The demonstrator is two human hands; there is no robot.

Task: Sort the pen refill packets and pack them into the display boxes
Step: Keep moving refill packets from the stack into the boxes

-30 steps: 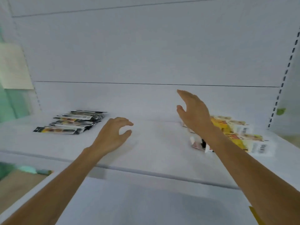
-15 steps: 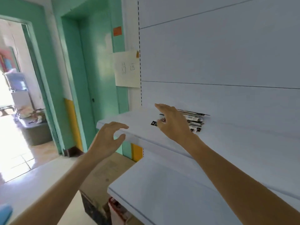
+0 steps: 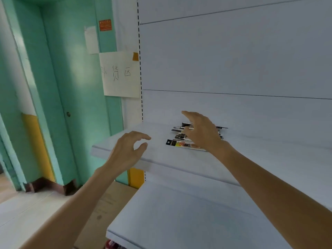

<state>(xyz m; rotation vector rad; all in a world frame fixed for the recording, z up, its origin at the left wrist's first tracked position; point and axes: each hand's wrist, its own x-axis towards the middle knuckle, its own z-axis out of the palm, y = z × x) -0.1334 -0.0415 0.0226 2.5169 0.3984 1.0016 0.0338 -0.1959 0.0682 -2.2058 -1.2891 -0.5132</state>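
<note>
Nearest is a bare lower shelf (image 3: 179, 212), smooth painted pale grey board. Above it the left hand (image 3: 128, 150) hovers at the near left corner of the upper shelf (image 3: 158, 159), fingers loosely curled with thumb and forefinger apart, holding nothing.

Farther in, the pen refill packets (image 3: 179, 144) lie in 1 loose, fanned pile on that upper shelf, close to the back. They are long, narrow, flat sleeves, black with a yellow and white printed panel, and look glossy. The right hand (image 3: 203, 133) reaches over the pile with fingers spread wide and nothing in them; whether it touches the top packet cannot be told.

These packets are probably light, thin, bendy and slick on each other, so a pinch across the whole stack near its middle, thumb under and fingers on top, should keep them from sliding apart.

Behind stands a flat panelled back wall (image 3: 233, 60), and far left a handwritten paper sign (image 3: 120, 74). No display box shows.
</note>
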